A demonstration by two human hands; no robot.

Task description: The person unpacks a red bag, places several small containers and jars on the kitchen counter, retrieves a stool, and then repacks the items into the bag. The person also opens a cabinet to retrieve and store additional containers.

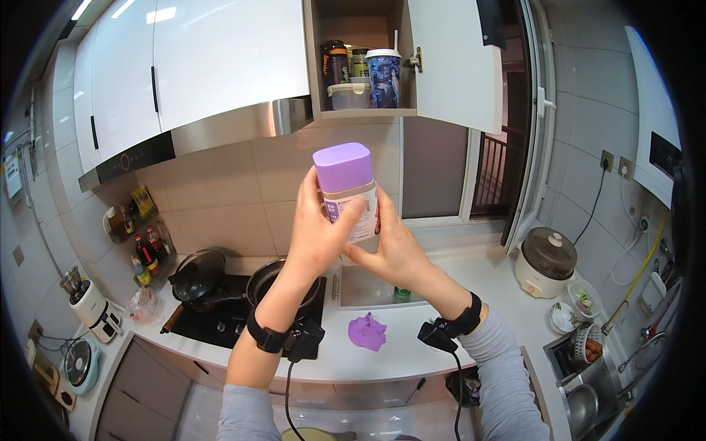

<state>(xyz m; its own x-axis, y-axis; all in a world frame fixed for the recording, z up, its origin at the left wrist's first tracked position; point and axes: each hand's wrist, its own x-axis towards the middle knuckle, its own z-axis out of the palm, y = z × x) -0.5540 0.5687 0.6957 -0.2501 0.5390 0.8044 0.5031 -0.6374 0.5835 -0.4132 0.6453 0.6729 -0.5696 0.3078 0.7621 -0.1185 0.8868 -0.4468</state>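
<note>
A squarish jar with a purple lid (pixel 345 165) and a printed label is held up in front of me, tilted slightly. My left hand (pixel 325 226) wraps its left side, with the thumb across the label. Around the right side and lower part of the jar are the fingers of my right hand (pixel 394 242). Beyond the jar, above it in the picture, an open wall cabinet (pixel 364 113) holds a blue patterned cup with a straw (pixel 384 80), a clear lidded container (pixel 349 96) and dark bottles (pixel 335 66). On the counter below my hands lies a crumpled purple cloth (pixel 368 332).
The cabinet door (pixel 458 66) hangs open at upper right, beside an opened window (pixel 535 132). A gas hob (pixel 220 325) carries a pan (pixel 265 275) and a lidded wok (pixel 198 275). An electric cooker (pixel 546 264) stands right, near a sink (pixel 598 380). Cables (pixel 288 386) hang from both wrist straps.
</note>
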